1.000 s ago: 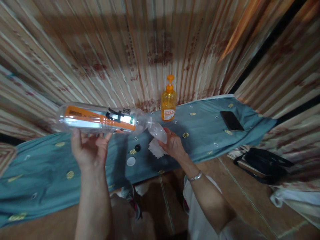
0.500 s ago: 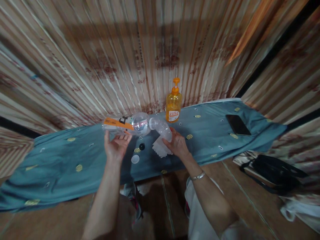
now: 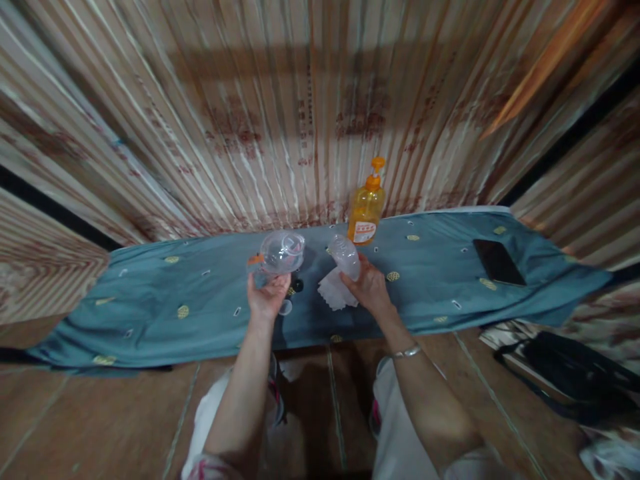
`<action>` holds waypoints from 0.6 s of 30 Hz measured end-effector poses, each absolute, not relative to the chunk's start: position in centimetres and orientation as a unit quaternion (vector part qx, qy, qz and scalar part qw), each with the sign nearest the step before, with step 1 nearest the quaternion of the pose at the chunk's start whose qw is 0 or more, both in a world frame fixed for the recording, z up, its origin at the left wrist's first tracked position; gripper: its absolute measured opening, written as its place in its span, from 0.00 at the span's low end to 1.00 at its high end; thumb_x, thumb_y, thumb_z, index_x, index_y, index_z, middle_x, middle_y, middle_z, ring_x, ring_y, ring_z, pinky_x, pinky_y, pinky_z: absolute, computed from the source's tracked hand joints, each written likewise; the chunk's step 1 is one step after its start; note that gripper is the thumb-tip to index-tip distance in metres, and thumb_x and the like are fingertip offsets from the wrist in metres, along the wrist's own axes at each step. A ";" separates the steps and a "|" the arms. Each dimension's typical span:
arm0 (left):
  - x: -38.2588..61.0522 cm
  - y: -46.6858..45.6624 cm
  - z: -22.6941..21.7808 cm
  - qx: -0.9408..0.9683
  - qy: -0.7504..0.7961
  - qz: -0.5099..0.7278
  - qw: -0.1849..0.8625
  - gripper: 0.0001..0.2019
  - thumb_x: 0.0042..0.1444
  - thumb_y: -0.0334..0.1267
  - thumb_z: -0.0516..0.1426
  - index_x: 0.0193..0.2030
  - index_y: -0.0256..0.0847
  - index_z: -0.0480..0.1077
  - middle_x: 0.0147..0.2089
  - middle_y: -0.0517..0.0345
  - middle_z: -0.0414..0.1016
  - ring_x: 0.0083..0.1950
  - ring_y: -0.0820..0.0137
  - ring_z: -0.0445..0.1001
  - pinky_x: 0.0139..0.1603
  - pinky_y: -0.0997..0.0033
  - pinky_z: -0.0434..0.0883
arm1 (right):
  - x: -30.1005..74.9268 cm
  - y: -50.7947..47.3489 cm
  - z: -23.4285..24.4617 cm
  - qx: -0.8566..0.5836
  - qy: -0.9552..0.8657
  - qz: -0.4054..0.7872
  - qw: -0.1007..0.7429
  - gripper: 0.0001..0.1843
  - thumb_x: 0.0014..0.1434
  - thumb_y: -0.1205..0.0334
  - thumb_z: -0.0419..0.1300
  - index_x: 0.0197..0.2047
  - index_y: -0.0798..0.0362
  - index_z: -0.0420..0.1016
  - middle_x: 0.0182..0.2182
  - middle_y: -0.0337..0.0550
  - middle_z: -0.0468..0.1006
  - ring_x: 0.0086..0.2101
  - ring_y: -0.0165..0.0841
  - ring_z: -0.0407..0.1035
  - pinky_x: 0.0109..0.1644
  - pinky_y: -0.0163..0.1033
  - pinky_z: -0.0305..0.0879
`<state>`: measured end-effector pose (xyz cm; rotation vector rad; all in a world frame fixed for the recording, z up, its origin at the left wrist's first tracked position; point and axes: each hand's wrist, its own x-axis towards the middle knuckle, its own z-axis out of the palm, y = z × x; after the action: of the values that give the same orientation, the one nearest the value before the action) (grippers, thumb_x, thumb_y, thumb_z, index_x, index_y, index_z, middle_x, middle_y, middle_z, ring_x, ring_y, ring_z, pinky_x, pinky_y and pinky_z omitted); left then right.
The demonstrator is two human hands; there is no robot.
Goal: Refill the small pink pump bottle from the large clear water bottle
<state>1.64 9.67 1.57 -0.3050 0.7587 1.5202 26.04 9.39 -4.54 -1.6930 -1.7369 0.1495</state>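
Observation:
My left hand [image 3: 269,295] grips a clear plastic bottle [image 3: 280,253] with an orange label from below. The bottle is tilted so its open mouth faces toward me and to the right. Closed around a small, translucent, ribbed plastic container [image 3: 345,255] is my right hand [image 3: 367,283], a short way right of the bottle. Beneath that container a white crinkled tissue [image 3: 336,291] shows, partly under my fingers. A black cap [image 3: 298,285] and a white round lid [image 3: 285,307] lie on the cloth beside my left hand.
An orange pump bottle [image 3: 367,213] stands behind my right hand, near the curtain [image 3: 280,107]. Farther right, a black phone or tablet [image 3: 499,261] lies on the blue patterned cloth [image 3: 150,293]. A dark bag [image 3: 565,367] is at lower right.
The bottle and the ribbed container have come apart; earlier the container met the bottle's mouth. My left hand has turned the bottle's mouth toward me. The view has shifted left.

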 end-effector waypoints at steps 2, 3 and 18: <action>1.8 9.7 1.1 -0.153 0.316 0.674 0.651 0.29 0.70 0.52 0.51 0.68 0.32 0.66 0.53 0.33 0.78 0.50 0.54 0.83 0.38 0.59 0.84 | 26.0 9.3 -4.4 -0.654 -0.669 0.066 0.346 0.34 0.64 0.53 0.65 0.68 0.60 0.67 0.50 0.67 0.84 0.49 0.55 0.81 0.54 0.60 0.78; 1.9 9.7 0.9 -0.160 0.305 0.676 0.651 0.29 0.71 0.51 0.50 0.69 0.30 0.65 0.52 0.33 0.78 0.48 0.55 0.83 0.37 0.60 0.83 | 26.0 9.3 -4.3 -0.654 -0.669 0.070 0.346 0.33 0.64 0.54 0.65 0.68 0.60 0.68 0.51 0.68 0.84 0.49 0.55 0.81 0.54 0.61 0.78; 1.9 9.7 -0.4 -0.206 0.229 0.686 0.660 0.30 0.72 0.45 0.43 0.72 0.28 0.62 0.48 0.33 0.79 0.46 0.55 0.83 0.32 0.61 0.83 | 26.4 9.1 -3.8 -0.658 -0.654 0.109 0.357 0.35 0.62 0.53 0.64 0.67 0.63 0.68 0.50 0.71 0.84 0.49 0.58 0.82 0.56 0.63 0.77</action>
<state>1.92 9.73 -0.37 -0.4669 0.5179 1.5514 26.36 9.09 -3.79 -1.7000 -1.6885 0.2813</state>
